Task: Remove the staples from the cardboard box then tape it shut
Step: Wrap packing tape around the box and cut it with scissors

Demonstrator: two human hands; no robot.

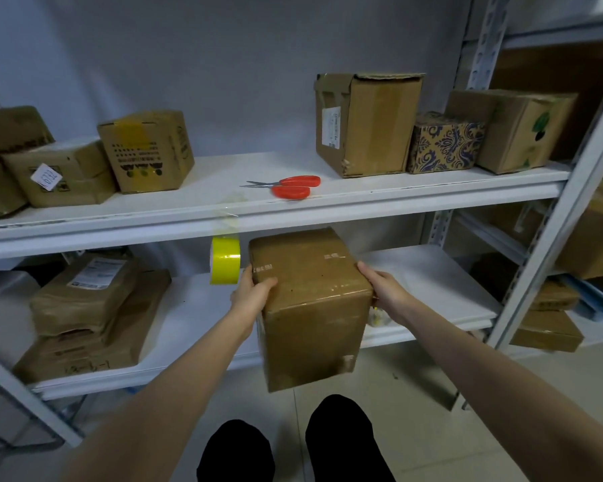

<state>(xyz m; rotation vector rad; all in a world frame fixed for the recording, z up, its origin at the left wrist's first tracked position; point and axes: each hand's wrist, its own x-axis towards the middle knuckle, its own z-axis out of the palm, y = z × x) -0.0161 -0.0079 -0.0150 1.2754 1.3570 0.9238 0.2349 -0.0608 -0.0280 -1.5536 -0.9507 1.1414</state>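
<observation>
Left hand (255, 293) and right hand (380, 290) grip cardboard box (314, 300) at opposite sides, fingers wrapped on. Likely stiff, light, tape-slick; side hold suits.

A cardboard box (310, 300) is held in the air in front of a shelf unit, with the left hand (251, 293) gripping its left side and the right hand (383, 290) its right side. Just left of the box, a tape roll (225, 260) hangs below the front edge of the upper shelf (415, 194). On that shelf, scissors (286, 186) lie near the middle front; three boxes (147, 151) sit to their left and three more (362, 123) to their right. On the lower shelf (195, 307), behind the held box, stacked parcels (84, 307) lie at the left. Two feet (345, 440) stand on the floor (415, 394) below the box.
</observation>
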